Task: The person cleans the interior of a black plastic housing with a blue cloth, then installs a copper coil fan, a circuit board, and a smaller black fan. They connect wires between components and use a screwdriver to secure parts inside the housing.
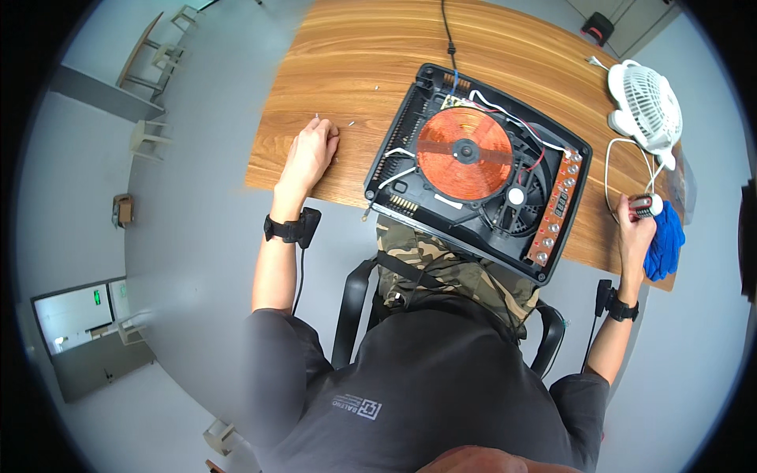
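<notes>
An opened induction cooker lies on the wooden table in front of me, its black lower shell tilted. Inside it show a round copper coil, a fan partly under wires, and a button board along the right side. Left of the shell, my left hand rests on the table with fingers curled; what they hold, if anything, is hidden. A small screw lies beside its fingertips. At the right edge my right hand closes round a red and white thick-handled tool, whose far end I cannot make out.
Blue gloves lie by my right hand. A white fan with its cable stands at the far right. A black power cord runs from the cooker to the table's far edge. Another small piece lies on the table.
</notes>
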Tool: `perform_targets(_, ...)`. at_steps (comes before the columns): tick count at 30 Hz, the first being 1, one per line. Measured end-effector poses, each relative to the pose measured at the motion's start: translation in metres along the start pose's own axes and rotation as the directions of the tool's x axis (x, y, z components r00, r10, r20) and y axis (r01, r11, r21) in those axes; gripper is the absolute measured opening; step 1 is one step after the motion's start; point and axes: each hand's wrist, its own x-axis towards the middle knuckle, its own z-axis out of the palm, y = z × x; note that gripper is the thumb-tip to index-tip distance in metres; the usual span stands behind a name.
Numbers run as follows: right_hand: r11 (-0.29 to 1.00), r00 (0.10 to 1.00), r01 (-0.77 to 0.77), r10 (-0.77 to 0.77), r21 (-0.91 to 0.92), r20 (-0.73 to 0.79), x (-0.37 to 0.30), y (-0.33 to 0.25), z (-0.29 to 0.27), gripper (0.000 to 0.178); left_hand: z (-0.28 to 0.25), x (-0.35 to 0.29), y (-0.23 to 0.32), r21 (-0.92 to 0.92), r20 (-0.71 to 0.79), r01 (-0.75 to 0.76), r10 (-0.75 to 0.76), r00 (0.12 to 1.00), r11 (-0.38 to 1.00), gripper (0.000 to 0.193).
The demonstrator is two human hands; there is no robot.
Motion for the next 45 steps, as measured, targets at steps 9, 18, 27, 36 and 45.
perform_targets(9, 1.0, 0.999, -0.013, 0.014, -0.011, 0.044, 0.006, 0.009, -0.003, 0.031, -0.014, -0.01, -0.02, -0.009, -0.122, 0.097, -0.097, 0.988, 0.995, 0.021)
perform_targets(18, 0.999, 0.999, -0.005, 0.006, -0.036, 0.041, 0.009, 0.008, 0.0, 0.034, -0.006, 0.005, -0.005, -0.236, -0.033, 0.167, -0.18, 0.983, 0.957, 0.021)
perform_targets(27, 0.998, 0.999, -0.041, 0.039, 0.039, 0.035, 0.009, 0.01, 0.001, 0.032, 0.006, 0.038, -0.018, -0.07, -0.121, -0.059, 0.05, 0.991, 0.996, 0.018)
perform_targets(36, 0.998, 0.996, -0.046, 0.042, 0.045, 0.084, 0.007, 0.009, 0.001, 0.027, 0.012, 0.064, 0.001, -0.038, -0.069, -0.072, 0.069, 0.995, 0.997, 0.022)
perform_targets(45, 0.992, 0.995, -0.067, 0.059, 0.111, 0.074, 0.007, 0.013, 0.002, 0.024, 0.018, 0.063, -0.006, -0.073, -0.033, -0.012, 0.01, 0.999, 0.997, 0.023)
